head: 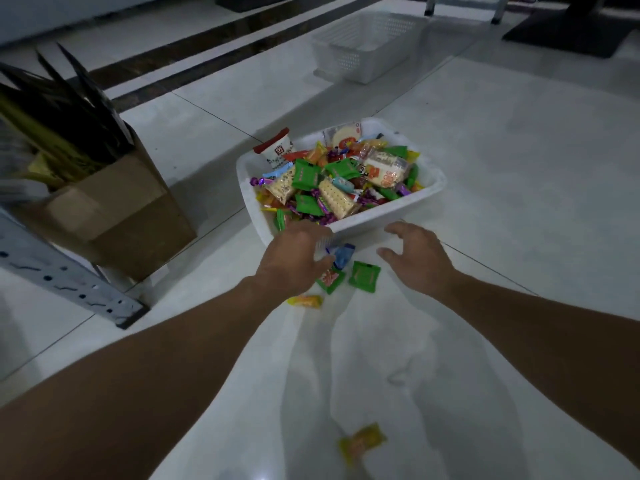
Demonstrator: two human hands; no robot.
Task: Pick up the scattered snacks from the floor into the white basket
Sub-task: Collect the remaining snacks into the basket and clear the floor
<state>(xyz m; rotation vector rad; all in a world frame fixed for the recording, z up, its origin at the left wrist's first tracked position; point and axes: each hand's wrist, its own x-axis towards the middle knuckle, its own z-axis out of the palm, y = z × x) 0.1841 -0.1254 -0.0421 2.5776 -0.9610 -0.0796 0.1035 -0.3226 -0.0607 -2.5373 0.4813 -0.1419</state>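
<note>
A white basket [391, 211] full of colourful snack packets sits on the pale tiled floor, its near edge just beyond my hands. Between my hands lie a blue packet [343, 254], a green-and-red packet [330, 279] and a green packet [364, 276]. A yellow-orange candy [305, 301] lies under my left wrist. Another yellow packet [362, 442] lies closer to me. My left hand [294, 259] hovers palm down with its fingertips at the blue and green-and-red packets. My right hand [417, 259] hangs spread, holding nothing, right of the green packet.
An empty white perforated basket [367, 46] stands farther back. A cardboard box [114, 209] with dark and yellow items is at the left, with a grey metal rack foot [69, 282] in front of it. Furniture legs and a dark mat are at the top right.
</note>
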